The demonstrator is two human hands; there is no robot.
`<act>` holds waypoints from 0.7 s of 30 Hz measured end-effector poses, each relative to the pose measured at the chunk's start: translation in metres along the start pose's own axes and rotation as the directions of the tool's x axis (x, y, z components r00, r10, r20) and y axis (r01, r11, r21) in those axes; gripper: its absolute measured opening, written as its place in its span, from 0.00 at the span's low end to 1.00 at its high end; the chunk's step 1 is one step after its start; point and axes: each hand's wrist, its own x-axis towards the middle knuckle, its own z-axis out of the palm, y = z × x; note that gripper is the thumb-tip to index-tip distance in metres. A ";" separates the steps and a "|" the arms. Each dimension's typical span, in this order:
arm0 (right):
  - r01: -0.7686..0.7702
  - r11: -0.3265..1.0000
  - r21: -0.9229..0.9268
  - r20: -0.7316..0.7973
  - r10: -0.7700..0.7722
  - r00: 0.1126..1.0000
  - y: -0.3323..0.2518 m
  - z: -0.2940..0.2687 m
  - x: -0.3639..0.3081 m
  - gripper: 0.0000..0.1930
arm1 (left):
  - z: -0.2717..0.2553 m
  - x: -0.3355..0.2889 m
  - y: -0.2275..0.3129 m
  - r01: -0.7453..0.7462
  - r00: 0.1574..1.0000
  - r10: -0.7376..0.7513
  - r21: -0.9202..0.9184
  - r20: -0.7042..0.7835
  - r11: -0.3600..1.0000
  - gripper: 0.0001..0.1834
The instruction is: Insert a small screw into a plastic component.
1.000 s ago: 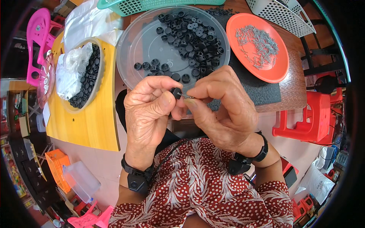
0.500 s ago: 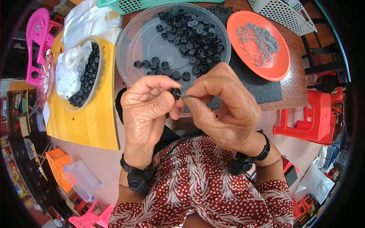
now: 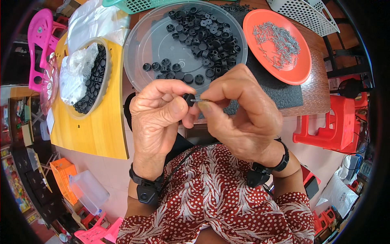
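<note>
Pinched between the thumb and fingers of my left hand (image 3: 156, 116) is a small round black plastic part (image 3: 188, 99). My right hand (image 3: 243, 112) is closed on a thin silvery screw (image 3: 197, 100), whose tip meets the black part's right side. Just beyond my hands stands a wide clear round tub (image 3: 140, 44) holding many loose black plastic caps (image 3: 207, 44). To its right is an orange-red plate (image 3: 254, 24) bearing a heap of silvery screws (image 3: 278, 42).
On a yellow board (image 3: 97, 136) at left sits a clear container (image 3: 107, 83) of black parts with a plastic bag (image 3: 75, 77) over it. A green basket (image 3: 134, 5) and a white perforated basket (image 3: 298, 14) stand at the far edge. A red stool (image 3: 325, 128) is at right.
My right fingers have drawn slightly right, so more of the screw shows between them and the black part. My left hand stays nearly still.
</note>
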 end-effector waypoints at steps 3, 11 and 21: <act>0.018 1.000 -0.012 0.017 -0.017 1.000 0.002 0.000 -0.001 0.11 | 0.000 0.000 -0.001 -0.001 1.000 0.001 -0.017 0.000 1.000 0.16; 0.214 0.973 -0.091 0.037 -0.212 0.977 0.014 0.003 0.000 0.13 | 0.002 0.000 -0.003 -0.068 0.998 0.068 0.068 0.001 0.995 0.15; 0.238 0.968 -0.080 0.105 -0.229 0.968 0.012 -0.001 -0.006 0.13 | 0.000 -0.010 0.003 -0.028 0.999 0.031 0.146 -0.017 0.989 0.14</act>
